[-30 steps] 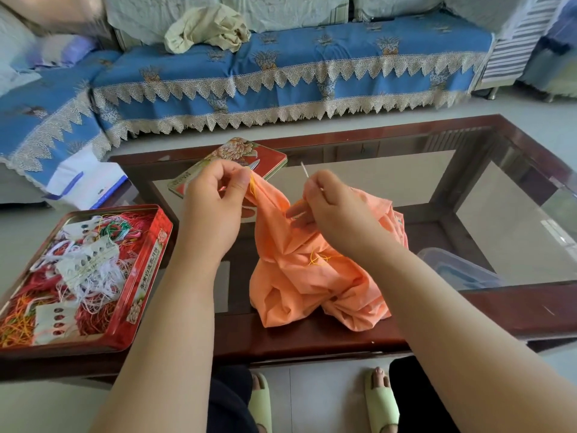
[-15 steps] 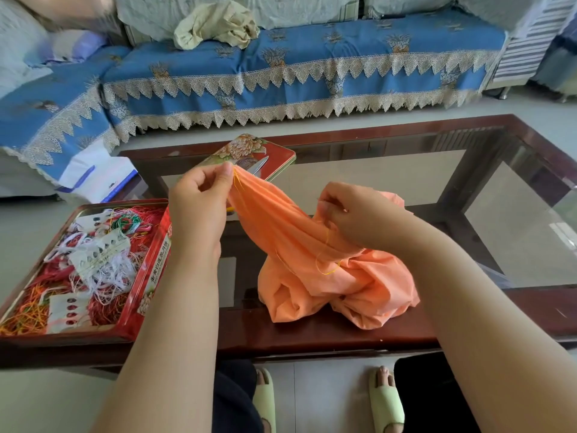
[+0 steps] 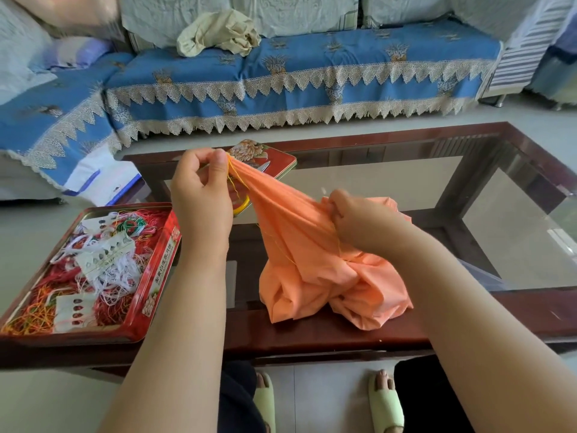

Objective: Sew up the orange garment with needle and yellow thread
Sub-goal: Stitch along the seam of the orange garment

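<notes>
Now both hands [image 3: 199,195] pull garment [image 3: 299,232] taut, upper-left to lower-right.

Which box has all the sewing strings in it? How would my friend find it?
Start at the glass coffee table in front of the blue sofa. At its near left edge sits an open red tin of tangled threads. The other red tin, farther back, is flat with a flower picture.
</notes>
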